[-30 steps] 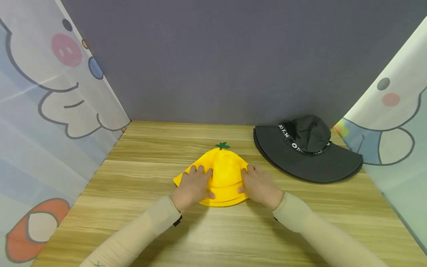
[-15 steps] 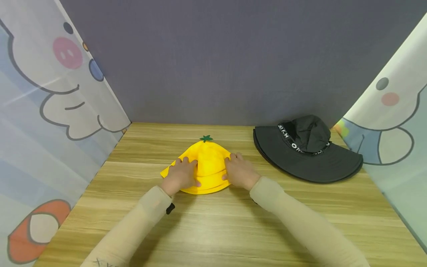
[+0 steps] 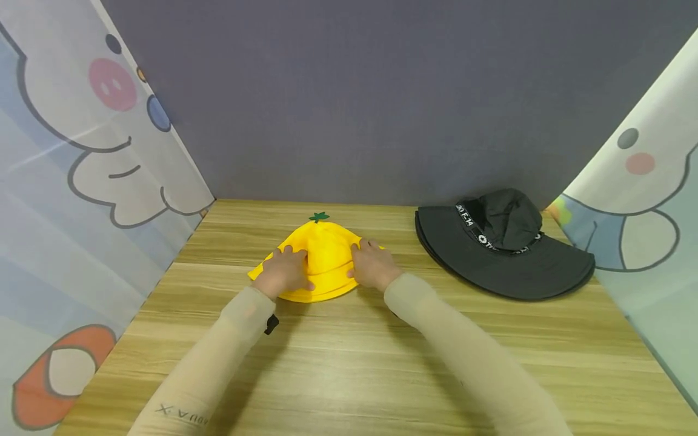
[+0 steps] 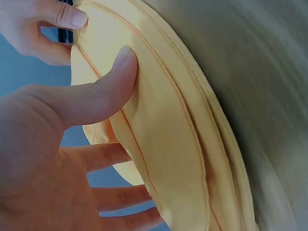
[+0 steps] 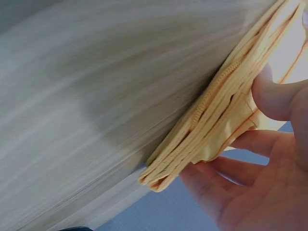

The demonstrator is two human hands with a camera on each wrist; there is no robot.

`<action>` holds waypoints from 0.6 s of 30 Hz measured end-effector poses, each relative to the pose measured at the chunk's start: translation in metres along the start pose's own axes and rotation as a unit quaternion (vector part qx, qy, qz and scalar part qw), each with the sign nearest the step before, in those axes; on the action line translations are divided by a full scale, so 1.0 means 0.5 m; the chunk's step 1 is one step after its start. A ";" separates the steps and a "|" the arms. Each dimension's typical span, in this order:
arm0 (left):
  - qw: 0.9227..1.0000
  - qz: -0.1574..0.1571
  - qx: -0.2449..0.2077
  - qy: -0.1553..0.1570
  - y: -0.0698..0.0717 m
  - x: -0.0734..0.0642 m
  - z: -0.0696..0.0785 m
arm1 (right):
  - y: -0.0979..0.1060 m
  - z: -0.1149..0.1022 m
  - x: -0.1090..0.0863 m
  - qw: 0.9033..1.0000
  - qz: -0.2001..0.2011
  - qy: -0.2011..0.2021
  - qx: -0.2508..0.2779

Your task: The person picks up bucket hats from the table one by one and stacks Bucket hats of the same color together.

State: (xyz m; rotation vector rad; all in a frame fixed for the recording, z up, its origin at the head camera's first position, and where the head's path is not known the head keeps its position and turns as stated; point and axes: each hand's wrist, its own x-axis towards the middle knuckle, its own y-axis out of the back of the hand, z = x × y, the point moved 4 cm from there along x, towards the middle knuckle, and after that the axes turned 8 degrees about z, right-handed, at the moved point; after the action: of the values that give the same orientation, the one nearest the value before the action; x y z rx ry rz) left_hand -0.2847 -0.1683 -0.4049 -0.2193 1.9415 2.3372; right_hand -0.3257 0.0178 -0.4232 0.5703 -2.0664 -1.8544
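A yellow bucket hat point(image 3: 326, 253) with a green leaf on its top lies folded flat, left of the table's middle. My left hand point(image 3: 285, 269) grips its left side; in the left wrist view the thumb point(image 4: 108, 94) lies on the brim and the other fingers reach to the crown side. My right hand point(image 3: 372, 265) holds the hat's right side. In the right wrist view that thumb point(image 5: 276, 96) presses the brim from the front, with fingers behind the folded layers. The underside of the hat is hidden.
A black wide-brimmed hat point(image 3: 507, 266) with a lettered band lies folded at the back right. A grey panel point(image 3: 349, 103) stands behind the wooden table point(image 3: 349, 363), and cartoon-printed sheets hang at both sides.
Both hands have slid the yellow bucket hat leftward and away across the table, keeping their hold on it. The black hat has stayed in place.
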 end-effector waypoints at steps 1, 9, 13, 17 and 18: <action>1.000 -0.004 -0.001 0.005 0.001 0.003 -0.004 | -0.001 -0.002 0.003 1.000 -0.003 0.000 0.000; 1.000 -0.007 0.003 0.029 0.009 0.023 -0.011 | -0.006 0.011 0.031 0.999 0.001 0.011 0.038; 0.999 -0.003 0.007 0.047 0.017 0.033 -0.014 | -0.001 0.037 0.035 0.994 0.027 0.023 0.104; 0.997 0.002 0.011 0.072 0.019 0.033 -0.030 | 0.005 0.064 0.020 0.990 0.054 0.043 0.120; 0.997 0.007 0.012 0.079 0.019 0.031 -0.035 | 0.006 0.073 0.013 0.990 0.060 0.045 0.118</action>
State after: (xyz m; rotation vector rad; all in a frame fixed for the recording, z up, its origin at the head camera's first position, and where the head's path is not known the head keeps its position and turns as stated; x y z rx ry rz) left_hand -0.3006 -0.1877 -0.4016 -0.4014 2.0445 2.3704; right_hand -0.3493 0.0468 -0.4248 0.5621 -2.2218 -1.5017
